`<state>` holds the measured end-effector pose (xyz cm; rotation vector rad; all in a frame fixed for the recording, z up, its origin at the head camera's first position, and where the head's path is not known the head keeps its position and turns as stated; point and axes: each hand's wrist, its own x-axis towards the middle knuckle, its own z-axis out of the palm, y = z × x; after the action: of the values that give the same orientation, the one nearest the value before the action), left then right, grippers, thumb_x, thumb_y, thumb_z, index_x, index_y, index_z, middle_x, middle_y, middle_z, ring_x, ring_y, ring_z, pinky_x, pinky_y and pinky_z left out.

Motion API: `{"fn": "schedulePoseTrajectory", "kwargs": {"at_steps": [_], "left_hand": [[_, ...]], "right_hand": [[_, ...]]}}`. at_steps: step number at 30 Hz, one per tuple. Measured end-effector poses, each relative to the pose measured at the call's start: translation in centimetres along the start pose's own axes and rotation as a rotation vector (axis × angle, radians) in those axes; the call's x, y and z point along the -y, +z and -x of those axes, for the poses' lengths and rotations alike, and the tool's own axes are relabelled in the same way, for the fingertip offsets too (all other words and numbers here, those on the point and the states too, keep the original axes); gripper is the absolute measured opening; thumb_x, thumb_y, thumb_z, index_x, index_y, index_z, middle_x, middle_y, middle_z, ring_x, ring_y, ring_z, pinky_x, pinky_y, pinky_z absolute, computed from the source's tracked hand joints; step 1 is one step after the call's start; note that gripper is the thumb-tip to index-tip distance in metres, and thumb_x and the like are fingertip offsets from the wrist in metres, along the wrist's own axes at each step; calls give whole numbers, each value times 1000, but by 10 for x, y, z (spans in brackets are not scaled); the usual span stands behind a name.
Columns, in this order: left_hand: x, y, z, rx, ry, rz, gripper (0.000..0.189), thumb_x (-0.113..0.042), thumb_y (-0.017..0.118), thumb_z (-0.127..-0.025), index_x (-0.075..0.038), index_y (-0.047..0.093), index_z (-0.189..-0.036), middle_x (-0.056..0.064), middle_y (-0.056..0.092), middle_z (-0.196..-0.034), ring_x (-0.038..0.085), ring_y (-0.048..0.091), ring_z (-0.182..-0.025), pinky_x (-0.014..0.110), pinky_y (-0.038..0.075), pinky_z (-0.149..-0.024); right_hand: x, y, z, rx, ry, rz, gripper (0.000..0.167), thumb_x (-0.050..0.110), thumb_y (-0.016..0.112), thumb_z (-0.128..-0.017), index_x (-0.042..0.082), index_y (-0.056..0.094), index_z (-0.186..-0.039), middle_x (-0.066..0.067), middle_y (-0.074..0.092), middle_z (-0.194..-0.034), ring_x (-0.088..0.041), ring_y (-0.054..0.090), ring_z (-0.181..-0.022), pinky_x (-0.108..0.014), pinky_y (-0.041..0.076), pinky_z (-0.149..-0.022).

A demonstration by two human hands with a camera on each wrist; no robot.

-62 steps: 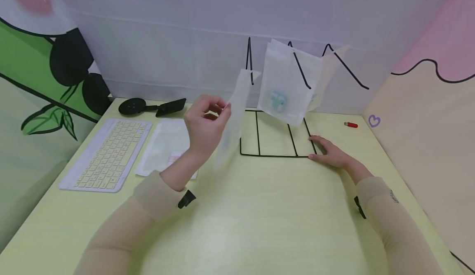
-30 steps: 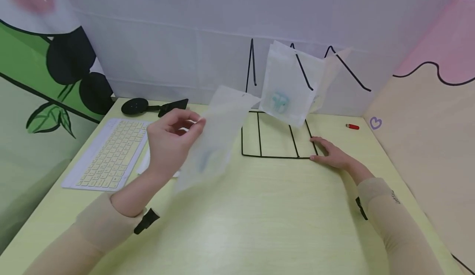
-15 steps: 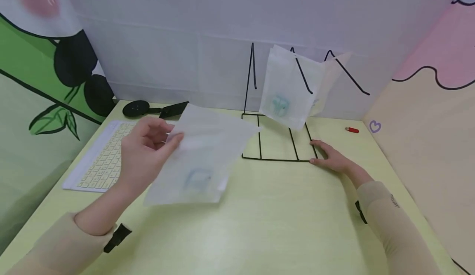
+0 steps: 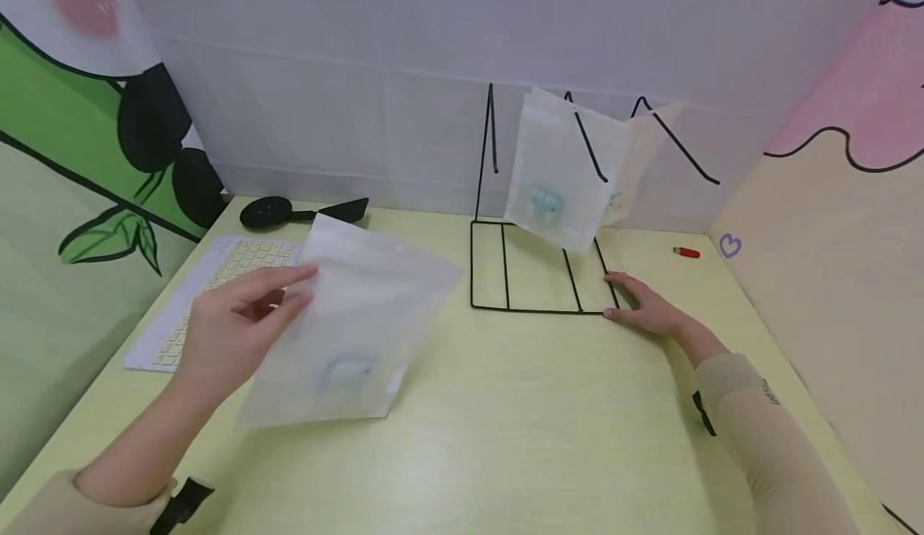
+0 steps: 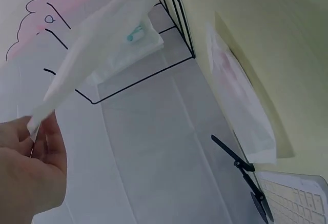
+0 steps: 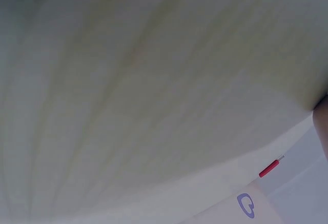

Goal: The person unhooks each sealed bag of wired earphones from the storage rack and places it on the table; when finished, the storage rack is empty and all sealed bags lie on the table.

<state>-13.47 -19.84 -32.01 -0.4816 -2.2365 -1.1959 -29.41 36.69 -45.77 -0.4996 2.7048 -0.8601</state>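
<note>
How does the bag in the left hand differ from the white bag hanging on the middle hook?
The held bag is pinched at its edge by the left hand; the hanging bag is on the middle hook. In the head view, the held bag looks larger than the hanging bag. The held bag's bluish patch is faint, the hanging bag's teal one clearer. Both are whitish, their patches low down.

- A small draped booth around a worktop [image 4: 505,455]; home or office, the pictures cannot settle.
- Creased pale cloth [image 4: 397,30] hangs along the top of the frame.
- Cartoon-printed panel [image 4: 87,166] at left, pink-and-cream panel [image 4: 852,118] at right.
- Desk-like touches: white keyboard [image 4: 224,266] left of centre, black wire rack [image 4: 541,310] right of centre.
</note>
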Motion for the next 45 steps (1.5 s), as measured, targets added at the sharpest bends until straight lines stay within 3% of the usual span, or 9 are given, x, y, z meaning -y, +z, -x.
{"fn": "schedulePoseTrajectory", "kwargs": {"at_steps": [7,10,16,21,28,31,35,37,45], "left_hand": [[10,-23,12,139,-209,-26,56,-5,82,-70,-16,65,-123,-24,61,-114,-3,62,-71,8,50,-66],[17,-33,17,204,-262,-35,62,-8,81,-72,-18,60,-129,-26,57,-118,-3,63,-73,11,51,-64],[39,-50,29,322,-256,-84,70,-10,80,-74,-19,51,-137,-31,47,-122,-5,60,-78,10,49,-63],[59,-61,37,416,-287,-117,76,-14,79,-76,-21,44,-142,-31,39,-125,-3,56,-81,9,47,-66],[77,-68,49,492,-292,-157,81,-18,80,-74,-22,40,-145,-32,31,-128,-4,53,-84,10,46,-65],[82,-68,54,518,-318,-147,83,-19,80,-75,-22,38,-146,-23,33,-131,-6,53,-86,12,50,-67],[87,-68,61,568,-344,-150,83,-22,80,-75,-20,37,-146,5,36,-138,-3,54,-83,17,51,-65],[89,-67,64,597,-350,-163,83,-24,80,-74,-19,37,-146,14,37,-137,0,52,-80,18,51,-64],[98,-63,81,656,-326,-155,83,-27,81,-72,-19,40,-144,12,39,-130,1,51,-77,18,47,-62]], "right_hand": [[0,-2,1,-5,-8,9,75,42,63,-89,17,25,-149,-14,12,-157,-42,6,-142,-65,7,-109],[0,-1,0,0,-12,3,76,42,63,-89,17,25,-149,-14,11,-157,-41,6,-143,-65,7,-109],[-3,1,-1,0,-12,2,76,43,63,-88,17,26,-149,-14,11,-157,-41,7,-143,-64,8,-110],[-5,1,-2,-2,-14,-2,76,42,64,-88,17,26,-149,-13,11,-157,-40,7,-143,-63,8,-110],[-4,1,-2,-4,-17,6,76,43,64,-88,16,26,-149,-14,12,-157,-40,7,-143,-63,9,-110],[-4,0,-2,-3,-16,8,76,43,63,-88,16,26,-149,-14,12,-157,-40,8,-143,-63,9,-110],[-4,0,-3,3,-10,3,76,43,63,-88,17,26,-149,-14,12,-157,-40,7,-143,-63,9,-110],[-5,0,-3,3,-9,1,76,44,64,-88,17,26,-149,-14,12,-157,-40,7,-143,-63,9,-110],[-4,0,-3,-3,-15,-5,76,42,64,-88,16,26,-149,-14,12,-157,-40,8,-143,-63,9,-110]]}}
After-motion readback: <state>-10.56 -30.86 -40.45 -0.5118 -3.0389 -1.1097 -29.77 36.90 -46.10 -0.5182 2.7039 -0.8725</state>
